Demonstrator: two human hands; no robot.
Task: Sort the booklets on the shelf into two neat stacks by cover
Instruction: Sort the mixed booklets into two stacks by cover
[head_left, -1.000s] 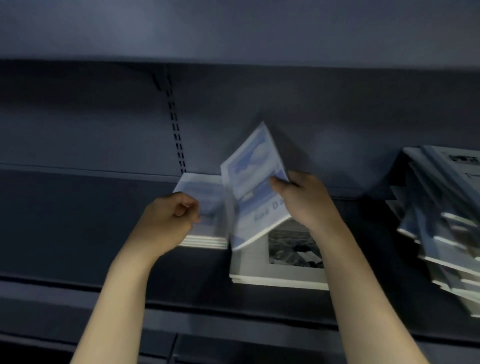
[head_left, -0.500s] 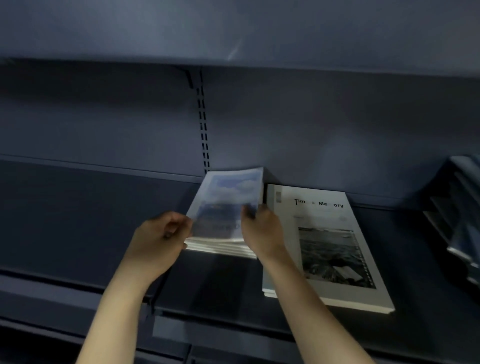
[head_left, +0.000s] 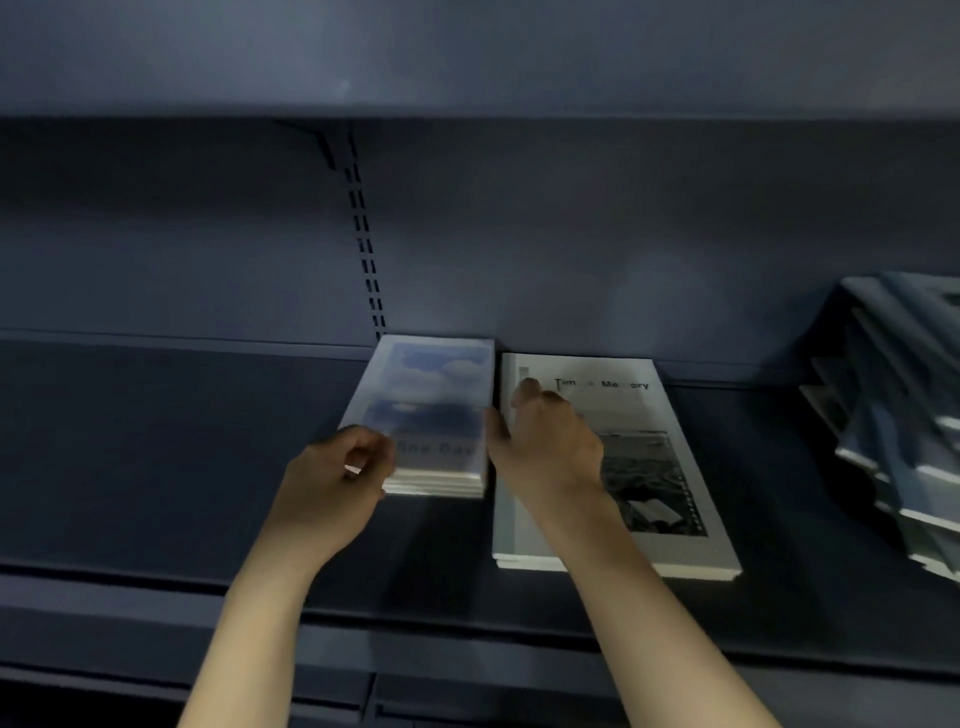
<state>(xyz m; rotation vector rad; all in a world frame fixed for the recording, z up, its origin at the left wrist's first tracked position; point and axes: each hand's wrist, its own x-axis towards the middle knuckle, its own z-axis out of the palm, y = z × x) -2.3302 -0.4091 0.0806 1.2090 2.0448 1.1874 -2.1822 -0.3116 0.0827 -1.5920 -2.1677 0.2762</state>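
Nearest to us runs the front lip of the dark blue shelf (head_left: 156, 519), with both our bare forearms reaching up over it. Our left hand (head_left: 332, 480) sits at the near left corner of the sky-cover stack (head_left: 434, 415), fingers curled in against its edge, thumb toward the cover; we seem to be pinching that corner, though motion blur softens the contact. Our right hand (head_left: 545, 447) stands on its edge in the gap between the two piles, its thumb pressed against the right side of the sky-cover stack, its fingers loosely bent and resting over the white-cover stack (head_left: 670, 467) just beside it.

The sky-cover stack lies flat, several booklets deep, its top cover showing clouds and blurred lettering. The white-cover stack lies flat to its right, close alongside but not touching, its top cover bearing a dark photograph and a partly legible title. Both reach back to the rear wall.

Farther right, well apart, a slumped unsorted pile (head_left: 893, 415) of booklets leans against the rear wall at the frame's edge. Behind everything, a slotted upright (head_left: 366, 249) climbs the back panel to the shelf above.
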